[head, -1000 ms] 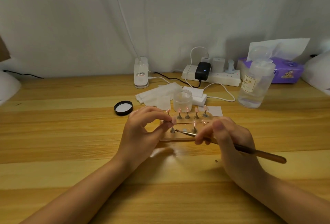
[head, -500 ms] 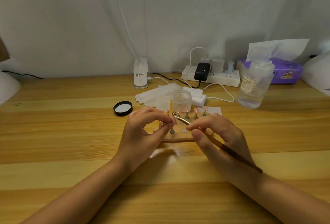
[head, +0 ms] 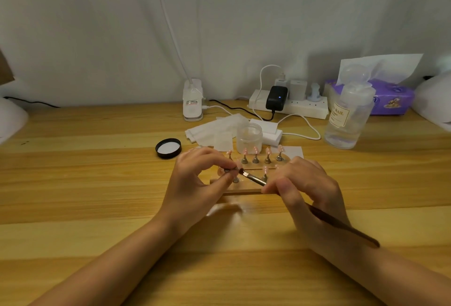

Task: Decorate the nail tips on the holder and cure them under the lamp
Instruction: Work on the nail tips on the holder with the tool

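The left hand [head: 195, 183] pinches one nail tip [head: 238, 166] above the wooden holder [head: 240, 189], the right hand [head: 305, 188] pinches the brush [head: 253, 178], which should touch lightly, with steady short strokes.

A single wide-angle camera on the person's head looks forward and down across the striped light wooden tabletop [head: 73, 183] toward the pale grey back wall [head: 97, 25]. It sits close above the work: both bare forearms enter from the bottom edge, and straight lines bow near the frame's sides.
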The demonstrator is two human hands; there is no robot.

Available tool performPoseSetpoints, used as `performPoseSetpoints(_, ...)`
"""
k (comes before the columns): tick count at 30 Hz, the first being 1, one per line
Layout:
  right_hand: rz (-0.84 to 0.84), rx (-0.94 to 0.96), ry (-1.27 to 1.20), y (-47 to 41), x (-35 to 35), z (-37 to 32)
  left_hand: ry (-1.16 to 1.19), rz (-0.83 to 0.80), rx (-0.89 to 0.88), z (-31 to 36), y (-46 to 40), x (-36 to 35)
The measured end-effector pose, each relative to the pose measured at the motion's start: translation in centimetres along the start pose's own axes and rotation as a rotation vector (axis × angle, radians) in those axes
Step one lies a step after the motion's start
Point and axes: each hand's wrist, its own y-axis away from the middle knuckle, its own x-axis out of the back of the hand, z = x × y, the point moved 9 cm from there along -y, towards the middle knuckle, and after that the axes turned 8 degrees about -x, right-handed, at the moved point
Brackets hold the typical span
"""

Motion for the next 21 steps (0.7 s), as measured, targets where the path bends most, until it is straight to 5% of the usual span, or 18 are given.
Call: performPoseSetpoints(21, 0.017, 0.046, 0.028, 0.12, 0.02, -0.25, -0.009, -0.008, -0.013, 0.30, -0.12, -0.05)
